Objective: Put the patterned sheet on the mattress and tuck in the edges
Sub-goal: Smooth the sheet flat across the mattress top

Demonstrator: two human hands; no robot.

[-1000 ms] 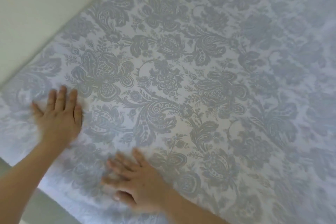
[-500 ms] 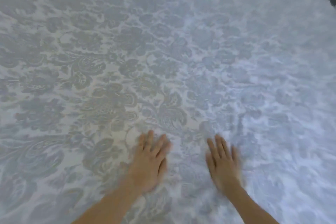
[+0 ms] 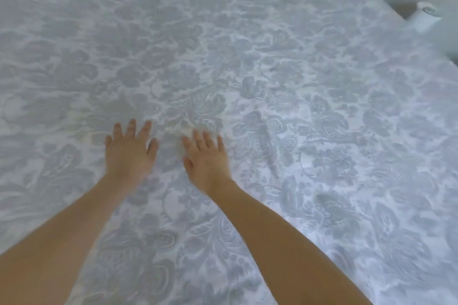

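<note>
**Both palms flat on patterned sheet**

Presses left hand (image 3: 128,153) and right hand (image 3: 207,160) palm-down onto patterned sheet (image 3: 285,69), fingers straight and slightly spread, grasping nothing with either. Places them side by side, near each other but apart. Shows sheet spread across the mattress top, reaching the far right edge, with faint creases just right of right hand. Beyond that edge, blurred white object (image 3: 425,16).

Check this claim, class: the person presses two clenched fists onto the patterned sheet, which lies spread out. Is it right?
No fists: the head view shows the left hand and right hand open, fingers straight, on the patterned sheet, which does lie spread out.
</note>
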